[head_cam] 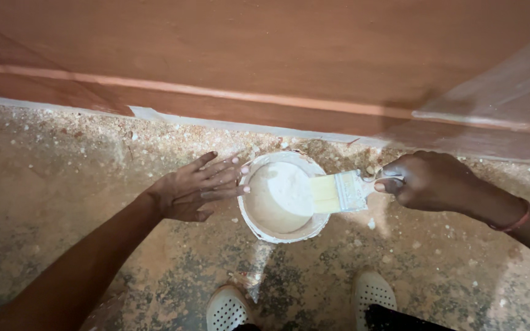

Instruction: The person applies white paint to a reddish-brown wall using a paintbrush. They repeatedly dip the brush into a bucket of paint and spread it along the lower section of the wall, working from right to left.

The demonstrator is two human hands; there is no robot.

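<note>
Left fingers (225,178): mine, spread flat, tips touching the paint tub's (259,224) rim.
Right fingers (387,184): closed around the brush (338,191) handle.
Brush: bristles over the tub, laid across its right rim.
Progress: bristles look loaded with pale paint; the reddish board (265,55) shows bare above the white strip (228,124).
Around: speckled floor (56,184), my white shoes (228,309) just below the tub.
In the way: nothing.

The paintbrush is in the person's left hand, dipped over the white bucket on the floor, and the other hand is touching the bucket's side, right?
Not quite. In the head view the paintbrush is in the right hand, not the left. The rest holds: its bristles are over the white bucket on the floor, and the left hand touches the bucket's side.
</note>
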